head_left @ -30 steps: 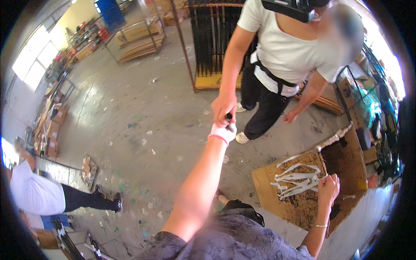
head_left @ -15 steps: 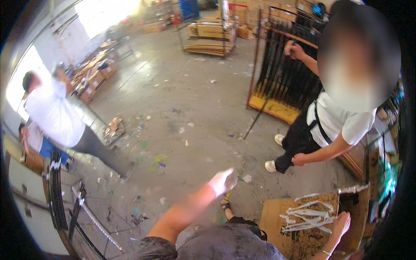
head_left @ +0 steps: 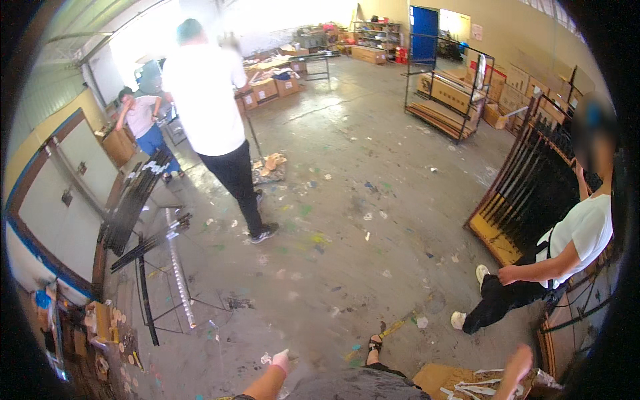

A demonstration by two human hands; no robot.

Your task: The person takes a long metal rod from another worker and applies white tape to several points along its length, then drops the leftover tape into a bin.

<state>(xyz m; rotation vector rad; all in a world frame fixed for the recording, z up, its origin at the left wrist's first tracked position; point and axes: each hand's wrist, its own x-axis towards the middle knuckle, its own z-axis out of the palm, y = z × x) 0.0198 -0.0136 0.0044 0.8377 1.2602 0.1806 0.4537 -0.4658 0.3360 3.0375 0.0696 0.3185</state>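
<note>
1. The white strips (head_left: 477,389) lie just to the left of the person's right hand (head_left: 519,363), at the lower edge of the view; this hand is clearly the nearer, and the left hand (head_left: 281,361) is well apart from them.
2. The strips overlap loosely, most with their long axes running roughly left to right, across the line of the right forearm.
3. The two hands are far apart. The right one is blurred and overlaps the carton area; whether its fingers pinch anything or touch the strips I cannot tell. The left one, pale at the fingers, is out over the floor with nothing visible in it, and its finger pose is too small to read.
4. The strips rest on the brown cardboard carton (head_left: 432,378), which is cut off by the lower edge; its inside cannot be made out.
5. To the left, well beyond the left hand, a bundle of slim black rods (head_left: 135,205) slopes from lower left to upper right, near a spiral-striped bar (head_left: 179,280).
6. At right, a rack with a yellow base (head_left: 501,248) holds a row of black poles, beside a co-worker in a white shirt (head_left: 581,230).
7. Farther back, a black-framed cart (head_left: 408,87) carries a long cardboard box (head_left: 448,95) above brown boards (head_left: 437,117).
</note>
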